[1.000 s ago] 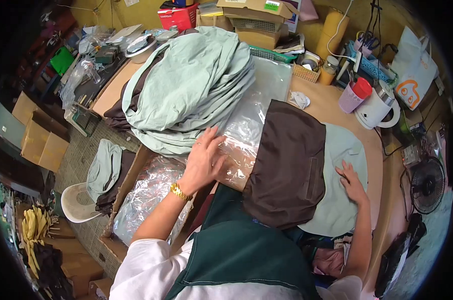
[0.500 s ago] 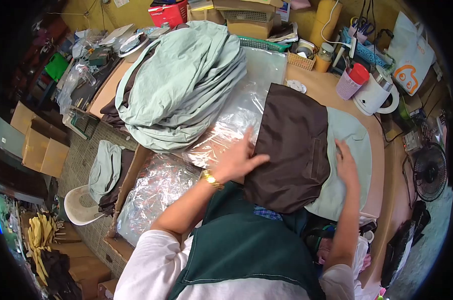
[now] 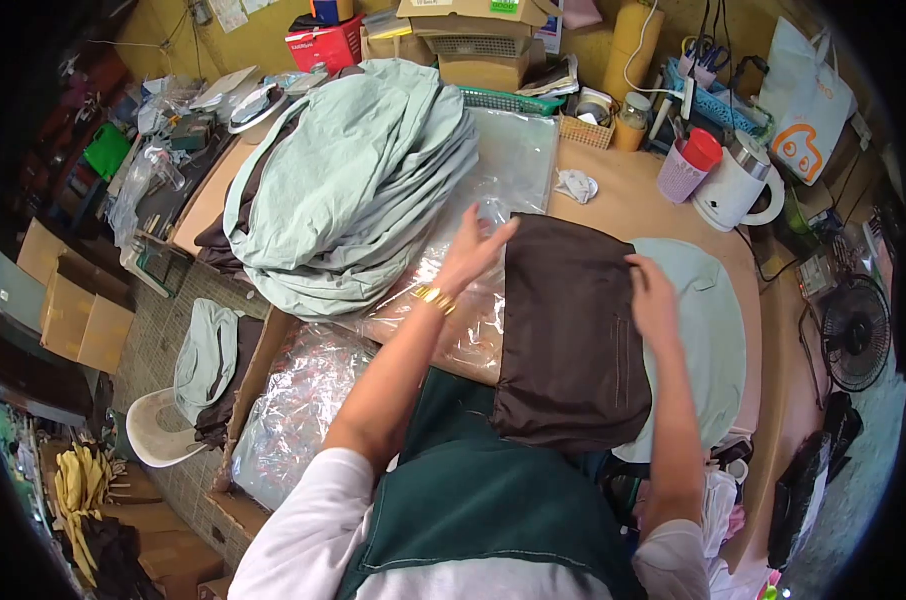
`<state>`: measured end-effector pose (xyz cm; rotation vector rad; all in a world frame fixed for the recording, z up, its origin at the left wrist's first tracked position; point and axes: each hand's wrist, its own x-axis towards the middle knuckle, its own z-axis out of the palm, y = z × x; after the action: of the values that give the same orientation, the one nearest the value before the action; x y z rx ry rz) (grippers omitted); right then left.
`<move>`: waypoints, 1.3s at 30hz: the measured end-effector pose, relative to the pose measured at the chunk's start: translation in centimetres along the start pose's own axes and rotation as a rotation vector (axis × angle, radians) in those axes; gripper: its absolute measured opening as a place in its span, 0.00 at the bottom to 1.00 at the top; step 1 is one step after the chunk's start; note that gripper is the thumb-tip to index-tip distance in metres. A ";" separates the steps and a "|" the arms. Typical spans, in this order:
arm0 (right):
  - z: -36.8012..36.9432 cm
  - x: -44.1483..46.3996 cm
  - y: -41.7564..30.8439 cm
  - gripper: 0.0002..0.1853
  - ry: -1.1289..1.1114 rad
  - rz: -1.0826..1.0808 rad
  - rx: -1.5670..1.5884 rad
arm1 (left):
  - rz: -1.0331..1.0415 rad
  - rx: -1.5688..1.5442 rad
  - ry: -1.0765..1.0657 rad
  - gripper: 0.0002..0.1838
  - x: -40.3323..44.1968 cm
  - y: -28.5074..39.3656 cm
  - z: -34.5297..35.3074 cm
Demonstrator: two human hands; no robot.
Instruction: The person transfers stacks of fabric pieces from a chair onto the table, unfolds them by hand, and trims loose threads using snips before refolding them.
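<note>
We found the dark brown cloth point(image 3: 565, 320) laid out at the near edge of the table point(image 3: 618, 165), directly before the wearer, presumably so that both hands could reach its far corners. The left hand point(image 3: 471, 252), with a gold watch point(image 3: 435, 298) at the wrist, was at the far left corner; its thumb stood apart from the fingers and pointed to that corner. We could not tell whether the thumb touched the fabric. The right hand point(image 3: 655, 305) had its fingers close together, tips at the far right corner; we could not establish whether they pinched it, the thumb being unclear. We judged this grip position suited to controlling the far edge.

To the right, a pale green cloth point(image 3: 711, 340) lay flat, seemingly running under the brown one. Clear plastic sheets point(image 3: 521, 150) lay left of it, beside a heap of pale green fabric point(image 3: 343, 190), probably kept there within reach.
</note>
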<state>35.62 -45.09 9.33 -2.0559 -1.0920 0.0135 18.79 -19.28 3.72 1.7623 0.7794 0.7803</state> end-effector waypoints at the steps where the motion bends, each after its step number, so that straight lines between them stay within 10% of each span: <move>1: 2.2 -0.2 0.3 0.11 0.006 -0.039 -0.007 | 0.023 0.111 0.061 0.40 0.9 0.8 2.1; 3: 4.9 -1.9 2.3 0.11 -0.047 -0.132 -0.110 | 0.055 0.221 0.123 0.36 2.1 1.4 3.2; 5: 3.1 -1.8 1.1 0.12 -0.127 -0.093 -0.171 | -0.223 -0.492 -0.313 0.24 3.1 1.5 2.9; 7: 1.5 -0.9 1.8 0.13 -0.294 0.018 0.022 | -0.131 -0.496 -0.329 0.19 0.6 3.8 1.8; 14: 2.3 1.9 -8.8 0.06 0.095 -0.080 0.884 | 0.069 -0.504 -0.428 0.13 -7.4 10.2 0.8; 16: 2.0 1.4 -8.4 0.05 -0.320 0.019 0.634 | 0.143 -0.535 -0.360 0.12 -7.8 10.2 -0.1; 22: 2.8 -1.9 -7.6 0.12 0.013 0.004 0.536 | -0.106 -0.752 -0.064 0.15 -7.9 7.0 -5.8; 26: 2.7 -3.1 -9.0 0.12 0.080 -0.095 0.409 | -0.112 -0.172 -0.274 0.23 -9.7 10.2 -3.7; 39: 1.6 -4.9 -11.5 0.13 0.280 -0.209 0.175 | -0.473 -1.205 -0.420 0.09 -10.2 7.2 -1.2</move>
<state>23.99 -43.82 14.03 -1.7201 -1.0824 -0.2670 12.89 -28.84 9.45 0.5681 0.2709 0.3656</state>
